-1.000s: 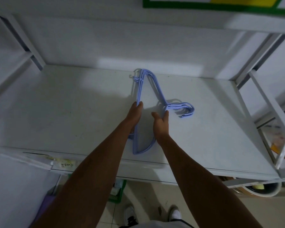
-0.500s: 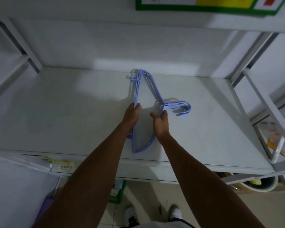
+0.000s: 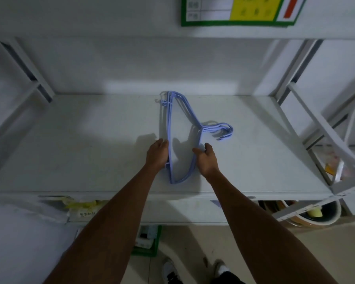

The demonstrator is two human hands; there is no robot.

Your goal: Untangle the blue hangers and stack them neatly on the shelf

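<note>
Lying flat on the white shelf, the blue hangers form one aligned stack about midway between its left and right edges. The stack's straight bottom bars run from near the back edge toward the front edge, one rounded shoulder lies close to the back wall and the other close to the front edge. The hooks lie bunched together and point toward the right edge.

Both bare forearms reach in over the front edge. The left hand rests on the shelf at the left side of the stack, its fingers fairly straight and laid against the long straight bars, touching them without wrapping round them. The right hand sits at the right side, just in front of the hooks. Its thumb lies inside the triangle of the stack and its fingers lie outside the sloping arms, so those arms pass between them; whether the thumb and fingers squeeze the plastic cannot be told from this angle.

A green-bordered sign hangs on the front of the shelf above. Below the front edge, a yellowish label sits toward the left corner, a round white tub stands under the right corner, and a green crate stands on the pale floor near the person's shoes.
</note>
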